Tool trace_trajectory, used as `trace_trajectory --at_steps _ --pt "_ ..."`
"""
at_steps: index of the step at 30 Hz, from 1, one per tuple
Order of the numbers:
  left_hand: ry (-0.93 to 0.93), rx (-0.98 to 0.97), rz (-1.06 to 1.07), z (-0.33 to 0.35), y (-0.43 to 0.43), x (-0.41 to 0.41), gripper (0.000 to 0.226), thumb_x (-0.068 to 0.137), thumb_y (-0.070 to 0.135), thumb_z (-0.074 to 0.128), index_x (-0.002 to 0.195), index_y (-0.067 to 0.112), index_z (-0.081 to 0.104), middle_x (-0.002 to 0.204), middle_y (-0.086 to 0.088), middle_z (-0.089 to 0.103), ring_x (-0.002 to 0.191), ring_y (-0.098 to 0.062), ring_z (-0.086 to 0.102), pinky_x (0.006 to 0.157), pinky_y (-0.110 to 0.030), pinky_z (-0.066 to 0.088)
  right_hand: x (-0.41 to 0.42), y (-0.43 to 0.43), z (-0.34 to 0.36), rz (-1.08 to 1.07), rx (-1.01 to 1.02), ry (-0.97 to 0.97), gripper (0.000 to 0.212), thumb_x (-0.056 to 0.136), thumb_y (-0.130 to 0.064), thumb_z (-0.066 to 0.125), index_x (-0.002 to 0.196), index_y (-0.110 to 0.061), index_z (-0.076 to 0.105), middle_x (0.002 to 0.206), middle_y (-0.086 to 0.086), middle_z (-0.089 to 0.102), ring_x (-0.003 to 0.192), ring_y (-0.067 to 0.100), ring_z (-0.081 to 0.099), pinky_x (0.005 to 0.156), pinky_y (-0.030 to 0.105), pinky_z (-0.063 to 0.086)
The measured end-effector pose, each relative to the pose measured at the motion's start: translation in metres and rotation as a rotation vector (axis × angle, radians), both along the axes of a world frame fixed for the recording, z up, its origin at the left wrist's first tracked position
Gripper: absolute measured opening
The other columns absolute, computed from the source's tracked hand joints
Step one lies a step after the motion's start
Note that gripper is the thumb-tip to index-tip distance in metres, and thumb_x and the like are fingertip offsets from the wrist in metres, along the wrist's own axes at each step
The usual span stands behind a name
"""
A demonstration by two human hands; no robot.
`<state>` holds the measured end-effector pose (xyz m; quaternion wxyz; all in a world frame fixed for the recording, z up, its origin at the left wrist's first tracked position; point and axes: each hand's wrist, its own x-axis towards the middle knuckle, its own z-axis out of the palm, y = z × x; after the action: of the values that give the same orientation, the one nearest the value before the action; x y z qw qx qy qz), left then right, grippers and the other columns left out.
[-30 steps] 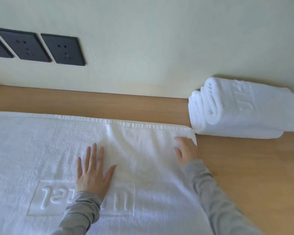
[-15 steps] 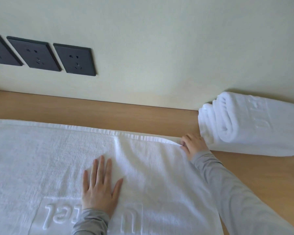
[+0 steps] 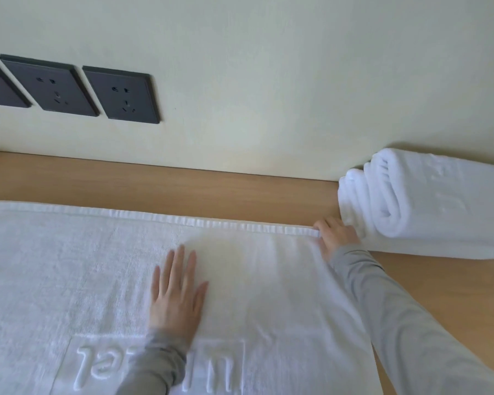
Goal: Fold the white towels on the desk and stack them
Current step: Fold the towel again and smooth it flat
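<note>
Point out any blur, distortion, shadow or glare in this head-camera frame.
Head view: the left hand and its sleeve are motion-smeared, while the right hand pinching the far corner of the spread towel is sharper; the wide lens skews the wall sockets; light is soft and even, with only a faint shadow behind the folded towels; no glare.

left hand (image 3: 177, 292) flat, fingers straight; right hand (image 3: 335, 236) pinching towel (image 3: 69, 266) corner

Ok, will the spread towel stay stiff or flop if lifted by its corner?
Likely flop: the spread towel lies limp on the desk. Its corner would probably sag from the right hand; the flat left hand may anchor it.
</note>
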<state>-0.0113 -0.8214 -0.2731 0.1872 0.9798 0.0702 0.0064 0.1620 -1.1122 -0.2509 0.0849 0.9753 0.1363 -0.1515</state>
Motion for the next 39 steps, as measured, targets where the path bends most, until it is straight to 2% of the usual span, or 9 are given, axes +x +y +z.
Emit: trace_trajectory --at_steps 4,9,16,21,23,26,30,36,39 --pt "-0.036 -0.044 -0.025 0.006 0.017 0.068 0.044 0.086 0.010 0.063 0.128 -0.002 0.053 0.124 -0.022 0.058 0.116 -0.038 0.054 0.101 -0.052 0.040 0.004 -0.004 0.001 0.003 0.005 0.038 0.025 0.092 -0.023 0.047 0.117 -0.017 0.047 0.118 0.002 0.049 0.112 0.021 0.046 0.087 0.034 0.037" --pt "0.110 0.032 -0.085 0.005 0.035 0.114 0.021 0.087 0.017 0.061 0.107 0.009 0.063 0.112 -0.008 0.058 0.106 -0.026 0.050 0.100 -0.039 0.036 0.010 -0.003 0.006 0.023 0.021 0.056 0.022 0.090 -0.020 0.047 0.111 -0.013 0.049 0.114 0.004 0.051 0.106 0.022 0.047 0.079 0.031 0.034" --pt "0.255 -0.036 -0.112 0.010 0.048 0.135 0.006 0.089 0.024 0.058 0.094 0.021 0.055 0.114 0.001 0.056 0.115 -0.023 0.043 0.103 -0.041 0.029 0.024 -0.002 0.014 -0.037 0.041 0.214 0.019 0.088 -0.001 0.044 0.101 -0.014 0.046 0.115 0.010 0.050 0.088 0.021 0.045 0.075 0.028 0.037" --pt "0.095 0.092 -0.063 0.011 0.033 0.124 0.027 0.089 0.007 0.057 0.115 0.007 0.054 0.112 -0.012 0.059 0.105 -0.031 0.051 0.094 -0.043 0.034 0.004 0.007 0.019 -0.050 -0.173 -0.056 0.043 0.086 -0.015 0.058 0.125 -0.009 0.040 0.125 0.009 0.045 0.113 0.026 0.045 0.090 0.036 0.037" --pt "0.028 0.134 -0.015 0.012 0.014 0.107 0.039 0.086 0.004 0.059 0.125 0.004 0.050 0.121 -0.017 0.055 0.110 -0.035 0.050 0.100 -0.046 0.034 -0.022 0.024 0.018 -0.076 -0.020 -0.136 0.049 0.084 -0.015 0.055 0.129 -0.009 0.037 0.128 0.010 0.044 0.117 0.029 0.044 0.095 0.038 0.035" --pt "0.015 0.089 0.003 0.007 -0.021 0.066 0.049 0.096 0.028 0.041 0.140 0.007 0.037 0.146 -0.012 0.039 0.137 -0.028 0.033 0.115 -0.045 0.020 -0.089 0.066 0.006 0.105 0.456 -0.089 0.045 0.091 -0.022 0.039 0.134 -0.007 0.041 0.138 0.012 0.046 0.132 0.031 0.040 0.111 0.042 0.025" --pt "0.076 0.052 0.030 -0.007 -0.038 0.017 0.069 0.092 0.049 0.013 0.148 0.011 0.020 0.156 -0.006 0.016 0.145 -0.024 0.011 0.118 -0.044 0.006 -0.118 0.049 -0.018 0.498 0.344 0.008 0.053 0.092 -0.035 0.032 0.139 -0.012 0.041 0.147 0.003 0.039 0.138 0.023 0.032 0.113 0.045 0.025" --pt "0.110 0.134 0.033 -0.024 -0.031 0.006 0.072 0.091 0.056 0.007 0.150 0.014 0.011 0.158 -0.002 0.010 0.145 -0.020 0.005 0.118 -0.044 0.002 -0.044 -0.029 -0.038 0.025 0.302 -0.075 0.052 0.099 -0.030 0.030 0.147 -0.012 0.021 0.156 0.001 0.017 0.145 0.017 0.015 0.115 0.022 -0.004" --pt "0.110 0.156 0.037 -0.025 -0.033 0.007 0.071 0.092 0.056 0.008 0.150 0.014 0.011 0.158 -0.004 0.012 0.145 -0.020 0.007 0.118 -0.045 0.004 -0.050 -0.015 -0.038 -0.047 0.333 -0.150 0.052 0.100 -0.025 0.032 0.147 -0.010 0.018 0.157 0.003 0.013 0.145 0.018 0.011 0.116 0.024 -0.004"
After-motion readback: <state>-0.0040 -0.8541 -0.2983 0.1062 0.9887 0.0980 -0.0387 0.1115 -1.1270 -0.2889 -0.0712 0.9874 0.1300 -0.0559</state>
